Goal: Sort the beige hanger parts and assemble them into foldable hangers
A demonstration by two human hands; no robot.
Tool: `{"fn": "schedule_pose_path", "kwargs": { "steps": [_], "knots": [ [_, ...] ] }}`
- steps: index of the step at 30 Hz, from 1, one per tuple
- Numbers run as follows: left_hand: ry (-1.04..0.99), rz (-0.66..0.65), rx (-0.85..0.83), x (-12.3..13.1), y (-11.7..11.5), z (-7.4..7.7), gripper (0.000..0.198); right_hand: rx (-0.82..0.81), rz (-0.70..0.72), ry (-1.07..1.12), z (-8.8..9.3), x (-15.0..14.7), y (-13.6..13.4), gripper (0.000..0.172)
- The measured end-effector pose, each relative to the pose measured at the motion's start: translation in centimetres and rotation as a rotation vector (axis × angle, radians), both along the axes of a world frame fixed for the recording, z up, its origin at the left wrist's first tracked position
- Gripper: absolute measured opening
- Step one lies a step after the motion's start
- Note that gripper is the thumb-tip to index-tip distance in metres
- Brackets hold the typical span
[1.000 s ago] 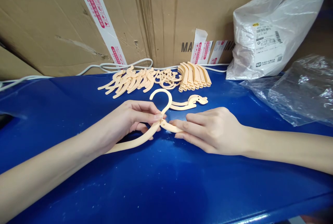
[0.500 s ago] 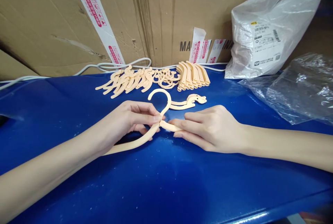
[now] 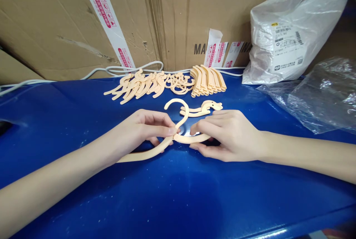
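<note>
A cream plastic clothes hanger (image 3: 150,154) with a round hook is held over the blue table, its two arms spread left and right. My left hand (image 3: 150,129) pinches it at the joint below the hook, thumb on top. My right hand (image 3: 225,135) has its fingers curled around the right arm of the hanger, whose far end is hidden under the palm. Just behind the hook lies a folded cream hanger (image 3: 201,110).
Across the back of the blue table (image 3: 167,202) lie a pile of folded hangers (image 3: 141,85), loose hooks (image 3: 180,82) and a stack of hanger arms (image 3: 208,80). A white cable (image 3: 133,69), cardboard box (image 3: 172,16), white bag (image 3: 278,46) and clear plastic (image 3: 319,94) border it.
My right hand's grip has shifted outward along the right arm, leaving more of it showing. The hook has tipped and moved slightly right. My left hand keeps its pinch.
</note>
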State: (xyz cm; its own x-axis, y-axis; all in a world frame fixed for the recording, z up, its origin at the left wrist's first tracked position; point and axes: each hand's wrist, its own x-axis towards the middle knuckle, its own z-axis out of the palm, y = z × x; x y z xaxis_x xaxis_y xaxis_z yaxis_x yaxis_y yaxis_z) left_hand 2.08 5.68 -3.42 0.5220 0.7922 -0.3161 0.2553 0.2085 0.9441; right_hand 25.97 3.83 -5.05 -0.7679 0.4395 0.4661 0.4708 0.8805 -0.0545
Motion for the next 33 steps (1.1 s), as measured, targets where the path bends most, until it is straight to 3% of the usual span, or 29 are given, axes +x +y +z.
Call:
{"fn": "schedule_pose_path", "kwargs": {
  "steps": [10, 18, 25, 33],
  "knots": [
    [-0.001, -0.039, 0.027, -0.17, -0.06, -0.21, 0.016, 0.338, -0.143, 0.055, 0.30, 0.08, 0.13, 0.020],
    [0.041, -0.075, 0.056, -0.09, 0.01, -0.07, 0.020, 0.317, -0.167, 0.049, 0.09, 0.22, 0.26, 0.021],
    [0.108, -0.056, 0.087, 0.03, -0.23, 0.18, 0.024, 0.149, 0.006, 0.035, 0.13, 0.39, 0.55, 0.020],
    [0.083, -0.099, 0.120, 0.06, -0.09, -0.03, 0.020, 0.094, 0.001, 0.038, 0.21, 0.29, 0.48, 0.030]
  ]
}}
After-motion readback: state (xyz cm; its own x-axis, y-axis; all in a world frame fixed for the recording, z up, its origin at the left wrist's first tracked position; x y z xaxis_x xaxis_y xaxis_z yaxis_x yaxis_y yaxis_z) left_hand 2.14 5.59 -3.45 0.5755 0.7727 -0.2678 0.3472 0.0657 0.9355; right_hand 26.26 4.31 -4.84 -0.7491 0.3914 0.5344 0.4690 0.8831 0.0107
